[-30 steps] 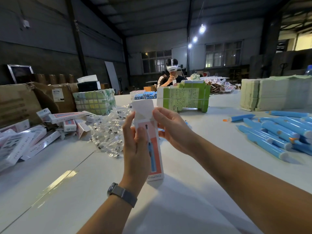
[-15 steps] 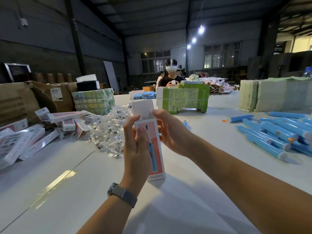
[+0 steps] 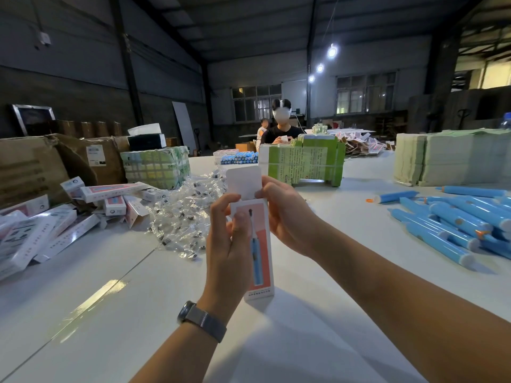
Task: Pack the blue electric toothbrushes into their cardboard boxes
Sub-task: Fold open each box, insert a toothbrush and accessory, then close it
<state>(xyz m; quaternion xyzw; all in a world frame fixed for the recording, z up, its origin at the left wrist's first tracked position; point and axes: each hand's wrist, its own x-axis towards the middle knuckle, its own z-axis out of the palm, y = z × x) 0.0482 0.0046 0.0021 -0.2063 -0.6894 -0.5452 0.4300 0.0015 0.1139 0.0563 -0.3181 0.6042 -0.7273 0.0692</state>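
Box-closing step: left hand [image 3: 226, 244] grips an upright carton [image 3: 258, 250] above the desk's near middle; right hand [image 3: 287, 214] pinches its raised top flap [image 3: 243, 181], next to be tucked in. Loose blue toothbrushes [image 3: 453, 219] lie along the right edge; carton contents hidden

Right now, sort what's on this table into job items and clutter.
Job: pink-and-white cardboard toothbrush box, held by left hand and right hand; loose blue plastic toothbrush handles.
Clutter: clear plastic bags; green printed leaflet bundle; brown cardboard carton.
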